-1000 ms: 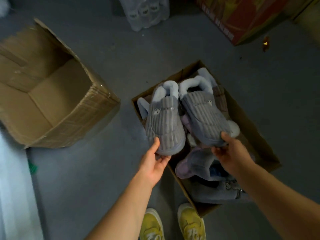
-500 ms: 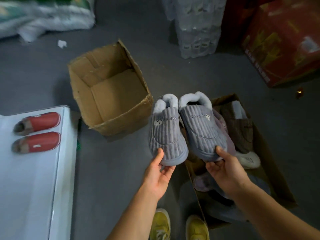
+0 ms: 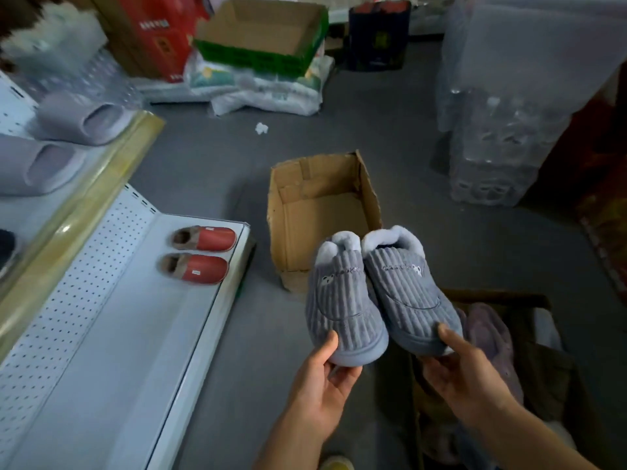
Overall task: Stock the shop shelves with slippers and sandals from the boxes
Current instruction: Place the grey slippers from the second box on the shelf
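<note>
I hold a pair of grey corduroy slippers with fleece collars side by side above the floor. My left hand [image 3: 320,381] grips the toe of the left slipper [image 3: 341,300]. My right hand [image 3: 464,371] grips the toe of the right slipper [image 3: 405,293]. Below my right hand stands the open box of slippers [image 3: 529,337] with a purple one [image 3: 492,334] showing. The white bottom shelf [image 3: 112,334] at the left carries a pair of red slippers [image 3: 200,254]. On the shelf above lie lilac slides [image 3: 81,118].
An empty cardboard box [image 3: 319,212] lies on the grey floor just beyond the held slippers. Wrapped clear plastic crates [image 3: 498,137] stand at the right. Red cartons [image 3: 152,32], a green-edged box [image 3: 261,32] and white bags [image 3: 264,89] crowd the back.
The view has swung up and to the left, bringing the shelves into sight. Both hands have carried the grey pair up and away from the slipper box.
</note>
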